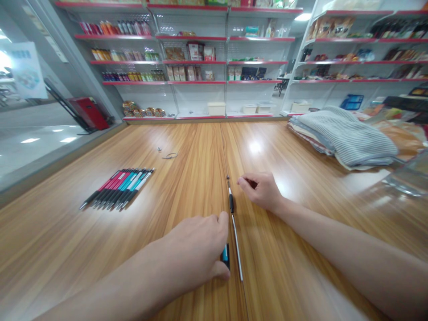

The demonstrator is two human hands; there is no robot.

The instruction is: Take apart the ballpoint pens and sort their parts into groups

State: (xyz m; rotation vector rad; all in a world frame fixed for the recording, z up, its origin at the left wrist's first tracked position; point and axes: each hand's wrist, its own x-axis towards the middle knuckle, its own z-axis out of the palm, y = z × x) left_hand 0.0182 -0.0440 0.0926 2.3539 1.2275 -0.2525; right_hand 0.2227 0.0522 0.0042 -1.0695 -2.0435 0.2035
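My left hand (200,243) is low in the middle of the view, its fingers and thumb closed around a blue pen barrel (225,255) with a black clip. Most of that barrel is hidden by the hand. Just right of it, parts of a pen lie in a line on the table: a small metal tip (228,177), a black grip section (231,203) and a thin white refill (237,249). My right hand (261,189) rests beside the tip and grip, not touching them. Its fingers are curled in, and whatever may be inside them is hidden.
On the left of the wooden table (187,187) lies a row of several red, blue and white pens (122,187). Behind them are a small ring-shaped item (170,155) and a tiny metal piece (159,149). Folded striped cloths (347,133) are piled at right. Stocked shelves (194,62) stand beyond.
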